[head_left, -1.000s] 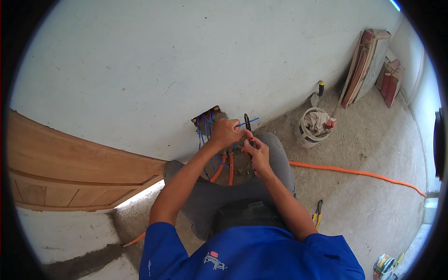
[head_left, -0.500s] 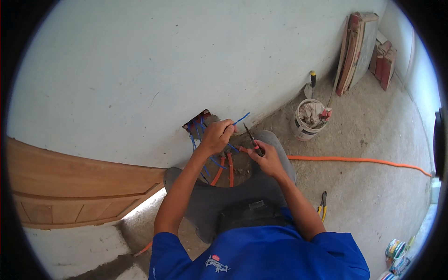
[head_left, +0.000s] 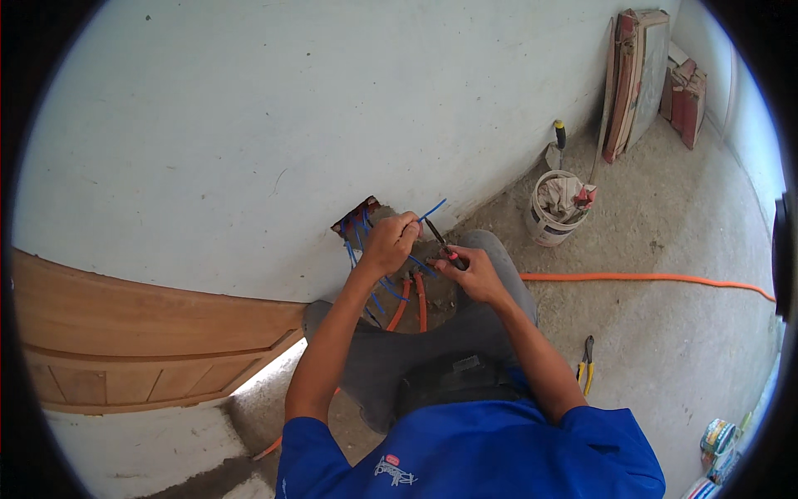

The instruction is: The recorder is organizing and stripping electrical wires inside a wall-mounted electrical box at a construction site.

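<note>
My left hand (head_left: 392,241) is closed, its fingertips pinching a blue wire (head_left: 433,209) whose free end sticks out up and to the right. In my right hand (head_left: 475,274) is a slim dark pointed tool (head_left: 436,232) with a red-and-black handle. Its tip is close to the wire beside my left fingertips; whether they touch I cannot tell. Several more blue wires (head_left: 351,251) hang out of a rough rectangular wall opening (head_left: 339,226), partly hidden behind my left hand. Below them, orange conduits (head_left: 421,305) rise from the broken floor between my knees.
Yellow-handled pliers (head_left: 587,366) lie on the floor at my right. An orange conduit (head_left: 648,278) runs across the floor. A white bucket (head_left: 544,230) and a trowel (head_left: 559,141) stand near the wall, with cartons (head_left: 636,87) beyond. A wooden door (head_left: 158,328) is at left.
The pointed tool's tip has come closer to the wire at my left fingertips. My left hand keeps its pinch, and the whole view has shifted slightly.
</note>
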Motion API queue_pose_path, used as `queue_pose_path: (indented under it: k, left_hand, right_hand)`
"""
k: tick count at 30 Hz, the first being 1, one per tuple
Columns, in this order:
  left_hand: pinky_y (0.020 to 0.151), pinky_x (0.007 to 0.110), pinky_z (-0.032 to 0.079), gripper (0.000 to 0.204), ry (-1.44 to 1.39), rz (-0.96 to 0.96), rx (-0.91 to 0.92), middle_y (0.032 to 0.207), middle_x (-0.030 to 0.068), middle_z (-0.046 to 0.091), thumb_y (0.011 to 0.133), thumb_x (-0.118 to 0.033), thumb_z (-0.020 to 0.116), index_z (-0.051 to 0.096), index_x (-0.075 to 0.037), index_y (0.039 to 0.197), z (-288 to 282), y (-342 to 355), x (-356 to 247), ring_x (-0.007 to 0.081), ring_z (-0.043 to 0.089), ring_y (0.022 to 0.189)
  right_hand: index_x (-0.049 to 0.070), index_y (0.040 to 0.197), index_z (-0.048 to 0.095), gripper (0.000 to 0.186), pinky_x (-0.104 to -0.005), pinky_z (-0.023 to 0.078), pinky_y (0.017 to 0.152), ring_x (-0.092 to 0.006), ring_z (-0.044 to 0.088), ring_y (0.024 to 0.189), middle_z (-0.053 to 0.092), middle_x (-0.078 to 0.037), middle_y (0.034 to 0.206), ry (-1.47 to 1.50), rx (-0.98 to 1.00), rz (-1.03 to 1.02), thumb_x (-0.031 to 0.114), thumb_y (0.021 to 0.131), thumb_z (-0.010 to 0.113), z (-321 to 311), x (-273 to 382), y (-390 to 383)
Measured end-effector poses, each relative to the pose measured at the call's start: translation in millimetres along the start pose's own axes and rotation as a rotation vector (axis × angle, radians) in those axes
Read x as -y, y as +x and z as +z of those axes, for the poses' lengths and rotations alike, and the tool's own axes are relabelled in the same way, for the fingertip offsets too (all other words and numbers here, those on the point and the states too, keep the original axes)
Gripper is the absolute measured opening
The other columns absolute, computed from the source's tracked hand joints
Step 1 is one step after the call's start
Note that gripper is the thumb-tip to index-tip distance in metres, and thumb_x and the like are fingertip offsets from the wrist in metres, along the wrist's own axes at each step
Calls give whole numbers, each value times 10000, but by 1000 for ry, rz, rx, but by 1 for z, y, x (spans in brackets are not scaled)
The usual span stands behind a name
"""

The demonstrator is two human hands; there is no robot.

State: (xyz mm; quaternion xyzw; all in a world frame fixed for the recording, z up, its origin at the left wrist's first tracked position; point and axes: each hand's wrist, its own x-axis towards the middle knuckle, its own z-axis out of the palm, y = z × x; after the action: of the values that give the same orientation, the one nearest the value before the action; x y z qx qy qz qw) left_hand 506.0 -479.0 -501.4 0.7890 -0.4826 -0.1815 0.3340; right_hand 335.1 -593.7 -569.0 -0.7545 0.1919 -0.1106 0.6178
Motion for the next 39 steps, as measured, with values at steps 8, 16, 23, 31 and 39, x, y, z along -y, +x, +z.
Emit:
queue_pose_path:
  k: [8, 16, 23, 31, 39]
  left_hand:
    - [547, 366, 380, 247, -46, 41, 4, 593, 144, 507, 862, -164, 477, 531, 32, 722, 0, 3, 6, 233, 485, 552]
    - [593, 416, 403, 246, 21, 115, -10, 676, 229, 534, 831, -154, 496, 522, 66, 726, -2, 3, 0, 337, 551, 624]
    - [633, 410, 419, 228, -10, 101, -58, 721, 232, 557, 840, -140, 477, 529, 64, 752, 2, 3, 4, 352, 550, 664]
    - [590, 403, 414, 228, -20, 51, 0, 683, 225, 549, 851, -133, 457, 532, 57, 751, -2, 4, -6, 347, 532, 604]
    - [587, 414, 413, 221, -28, 77, -14, 662, 223, 544, 849, -141, 451, 545, 49, 786, 1, 5, -6, 343, 542, 600]
  right_hand:
    - [26, 1019, 699, 307, -269, 367, 601, -88, 432, 668, 574, -10, 707, 52, -4, -96, 285, 863, 651, 5, -15, 3]
    - [-61, 1113, 622, 434, -325, 467, 760, -149, 592, 812, 679, -150, 877, 112, 82, 13, 265, 833, 678, 2, -9, 1]
    - [-60, 1142, 612, 453, -338, 474, 764, -179, 626, 814, 687, -176, 911, 50, -36, -35, 256, 824, 684, 8, -2, 0]
    - [-92, 1146, 593, 512, -335, 472, 783, -205, 626, 856, 676, -217, 948, 28, -43, -52, 281, 810, 694, 4, -2, 0]
    - [-72, 1134, 606, 477, -342, 473, 773, -200, 620, 839, 682, -187, 902, 32, -45, -80, 273, 816, 689, 3, -8, 3]
